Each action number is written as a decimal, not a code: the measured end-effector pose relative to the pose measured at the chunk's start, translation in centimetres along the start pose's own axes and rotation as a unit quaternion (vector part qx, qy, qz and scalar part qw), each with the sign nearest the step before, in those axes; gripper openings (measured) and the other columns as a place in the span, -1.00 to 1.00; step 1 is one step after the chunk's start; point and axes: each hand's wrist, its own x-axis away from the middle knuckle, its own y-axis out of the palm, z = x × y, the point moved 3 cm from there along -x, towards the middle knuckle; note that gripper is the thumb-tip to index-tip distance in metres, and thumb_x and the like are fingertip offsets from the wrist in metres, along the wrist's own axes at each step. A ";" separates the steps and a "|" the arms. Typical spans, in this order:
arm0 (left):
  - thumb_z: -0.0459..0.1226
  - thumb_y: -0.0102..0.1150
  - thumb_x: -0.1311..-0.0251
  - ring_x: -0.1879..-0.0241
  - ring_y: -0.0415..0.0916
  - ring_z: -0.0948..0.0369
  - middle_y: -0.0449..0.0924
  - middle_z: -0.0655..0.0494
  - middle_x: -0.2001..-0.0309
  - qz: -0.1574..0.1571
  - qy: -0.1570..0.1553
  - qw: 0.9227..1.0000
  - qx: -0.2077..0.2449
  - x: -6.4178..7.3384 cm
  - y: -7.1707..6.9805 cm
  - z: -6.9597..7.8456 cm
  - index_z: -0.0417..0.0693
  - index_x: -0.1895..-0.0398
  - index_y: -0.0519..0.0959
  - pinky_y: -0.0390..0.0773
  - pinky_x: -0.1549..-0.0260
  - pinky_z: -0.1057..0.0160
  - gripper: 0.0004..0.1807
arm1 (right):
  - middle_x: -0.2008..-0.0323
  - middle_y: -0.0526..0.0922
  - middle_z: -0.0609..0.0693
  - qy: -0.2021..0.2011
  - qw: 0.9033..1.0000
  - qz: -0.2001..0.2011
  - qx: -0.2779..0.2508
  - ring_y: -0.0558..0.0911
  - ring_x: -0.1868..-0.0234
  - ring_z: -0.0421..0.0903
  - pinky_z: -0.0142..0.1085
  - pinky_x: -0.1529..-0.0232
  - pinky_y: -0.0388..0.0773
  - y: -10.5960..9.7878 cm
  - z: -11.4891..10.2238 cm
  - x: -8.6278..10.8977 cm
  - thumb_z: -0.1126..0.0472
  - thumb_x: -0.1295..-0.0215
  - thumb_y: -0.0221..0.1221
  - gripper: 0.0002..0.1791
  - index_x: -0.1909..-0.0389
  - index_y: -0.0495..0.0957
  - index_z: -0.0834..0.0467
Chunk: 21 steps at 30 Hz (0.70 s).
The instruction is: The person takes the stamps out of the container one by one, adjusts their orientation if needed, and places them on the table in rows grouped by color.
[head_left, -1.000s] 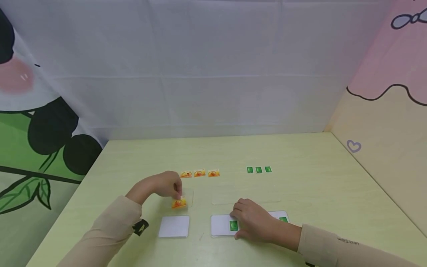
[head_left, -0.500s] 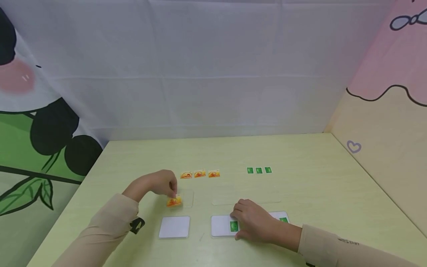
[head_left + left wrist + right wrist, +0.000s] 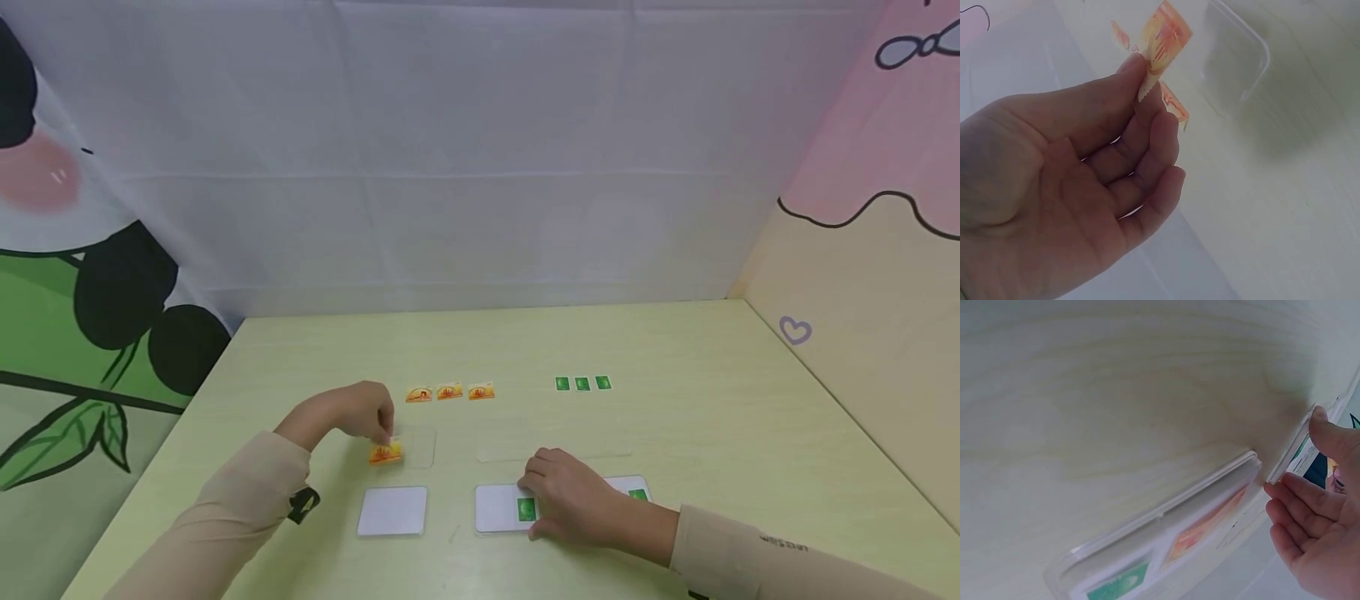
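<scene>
An orange postage stamp (image 3: 1166,39) with a serrated edge is pinched between thumb and forefinger of my left hand (image 3: 1085,169). In the head view this hand (image 3: 363,412) is just over the left part of a clear plastic piece (image 3: 429,450). My right hand (image 3: 573,496) holds a flat clear case with a white insert (image 3: 495,507), thumb on the near edge and fingers on the far edge. A green stamp (image 3: 527,509) shows in that case; the hand hides its right part. Another such case (image 3: 1166,531), with a green and an orange stamp, lies beside the right wrist.
A case with a plain white insert (image 3: 392,511) lies left of the held one. Behind, a row of orange stamps (image 3: 450,391) and a row of green stamps (image 3: 582,383) lie on the pale wooden table (image 3: 675,358). More clear plastic (image 3: 502,457) lies mid-table.
My left hand has shifted left and slightly down over the clear plastic piece, carrying the orange stamp. My right hand has stayed in place.
</scene>
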 end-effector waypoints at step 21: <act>-0.31 0.30 -0.12 0.45 0.42 0.27 0.61 0.14 0.47 -0.018 0.000 0.999 -0.033 -0.5 -1.0 -0.8 -0.10 0.48 0.66 0.49 0.38 0.31 -0.92 | 0.19 0.65 -0.10 -0.001 1.000 -0.004 0.002 0.51 0.10 -0.20 -0.33 -0.08 0.46 -0.1 -0.1 0.2 -0.15 -0.02 0.37 -0.46 0.09 0.62 0.15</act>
